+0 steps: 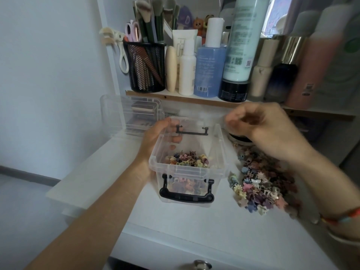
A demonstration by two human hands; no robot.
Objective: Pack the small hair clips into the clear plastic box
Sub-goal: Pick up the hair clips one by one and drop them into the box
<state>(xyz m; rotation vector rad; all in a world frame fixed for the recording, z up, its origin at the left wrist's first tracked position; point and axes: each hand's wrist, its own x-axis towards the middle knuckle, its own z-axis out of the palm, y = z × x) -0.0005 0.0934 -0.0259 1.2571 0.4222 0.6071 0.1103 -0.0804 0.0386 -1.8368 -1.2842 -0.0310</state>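
The clear plastic box (218, 152) with black latches stands open on the white table, a layer of small coloured hair clips (187, 159) on its bottom. My left hand (155, 137) grips the box's left wall, fingers curled round its far corner. My right hand (261, 127) hovers above the box's right rim, blurred, fingers curled inward; whether it holds clips cannot be told. A loose pile of hair clips (261, 184) lies on the table to the right of the box.
The box's clear lid (132, 115) leans at the back left. A shelf above holds a black mesh cup of brushes (146, 67) and several bottles (208, 69). A dark round jar (239, 139) sits behind the pile. A drawer knob (200, 265) is at the front edge.
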